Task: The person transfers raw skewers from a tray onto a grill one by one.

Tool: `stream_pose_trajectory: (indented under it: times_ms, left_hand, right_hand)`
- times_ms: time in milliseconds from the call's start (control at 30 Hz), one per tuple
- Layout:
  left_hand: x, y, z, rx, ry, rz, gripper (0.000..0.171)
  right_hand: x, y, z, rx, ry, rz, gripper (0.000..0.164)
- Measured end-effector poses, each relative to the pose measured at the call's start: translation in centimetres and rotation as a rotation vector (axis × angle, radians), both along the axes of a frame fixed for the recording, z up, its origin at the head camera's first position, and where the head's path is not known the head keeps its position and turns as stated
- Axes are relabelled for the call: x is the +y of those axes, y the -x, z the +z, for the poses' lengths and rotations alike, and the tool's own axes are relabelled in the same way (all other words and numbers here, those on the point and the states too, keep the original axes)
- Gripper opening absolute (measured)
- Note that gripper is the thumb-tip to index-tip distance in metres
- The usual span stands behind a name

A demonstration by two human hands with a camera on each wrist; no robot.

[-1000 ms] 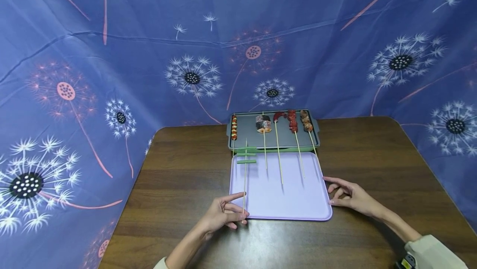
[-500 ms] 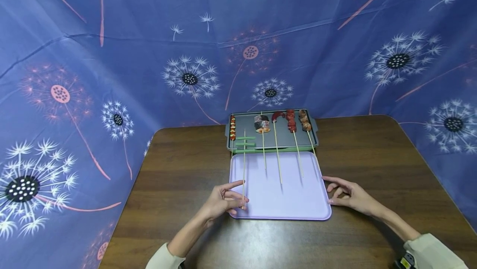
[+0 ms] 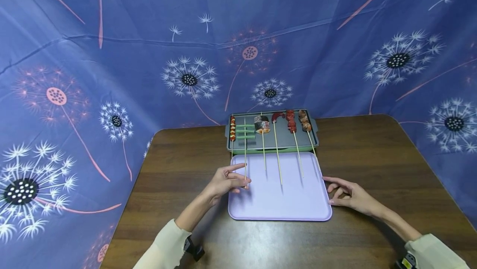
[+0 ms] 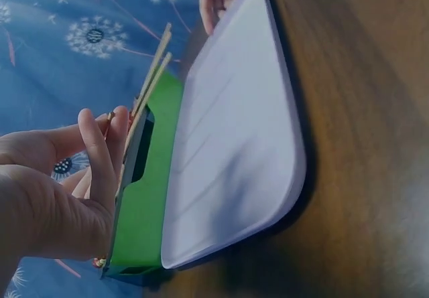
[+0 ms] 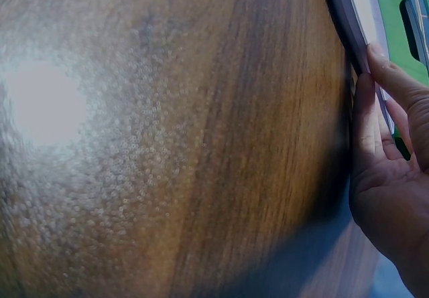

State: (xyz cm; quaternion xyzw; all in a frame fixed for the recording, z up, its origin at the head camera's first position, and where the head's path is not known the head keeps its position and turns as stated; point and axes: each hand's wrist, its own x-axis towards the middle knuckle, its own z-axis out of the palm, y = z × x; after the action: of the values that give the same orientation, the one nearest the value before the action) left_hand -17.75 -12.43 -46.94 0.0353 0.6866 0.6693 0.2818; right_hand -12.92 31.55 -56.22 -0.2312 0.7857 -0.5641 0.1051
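My left hand (image 3: 228,181) pinches the lower end of a wooden skewer (image 3: 245,157) threaded with short green stick-like vegetable pieces (image 3: 245,131). Those pieces hang just over the left part of a grey grill plate (image 3: 246,146), with a shadow under them. In the left wrist view, the left hand (image 4: 74,191) hides most of that skewer. My right hand (image 3: 352,197) holds the right edge of a lilac tray (image 3: 283,211). The right wrist view has thumb and fingertips of the right hand (image 5: 395,171) against the tray rim (image 5: 358,23).
On the grill plate lie a red-and-yellow skewer (image 3: 232,128), a fish-chunk skewer (image 3: 262,124), a dark red curved piece (image 3: 278,116), a red meat skewer (image 3: 291,122) and a brown meat skewer (image 3: 304,121). Several sticks overhang the tray. A patterned cloth (image 3: 208,53) surrounds the wooden table (image 3: 179,169).
My left hand has moved forward with the green skewer, bringing its pieces from above the tray's far edge to over the grill plate. The right hand has stayed at the tray edge.
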Motion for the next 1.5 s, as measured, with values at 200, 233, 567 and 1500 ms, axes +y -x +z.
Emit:
stream_pose_trajectory:
  times_ms: [200, 233, 567, 1500]
  left_hand:
    - [0.5, 1.7, 0.0, 0.013, 0.024, 0.054, 0.068]
    - [0.6, 2.0, 0.0, 0.014, 0.025, 0.065, 0.067]
    - [1.3, 3.3, 0.7, 0.01, 0.059, 0.072, 0.063]
    - [1.3, 4.1, 0.9, 0.177, 0.194, 0.071, 0.058]
  right_hand:
    - [0.0, -0.1, -0.2, 0.005, 0.025, 0.008, 0.066]
    - [0.0, -0.1, -0.2, 0.002, 0.029, 0.011, 0.066]
    - [-0.1, -0.3, 0.0, 0.001, 0.034, -0.006, 0.066]
    - [-0.1, -0.3, -0.1, -0.027, 0.044, -0.024, 0.066]
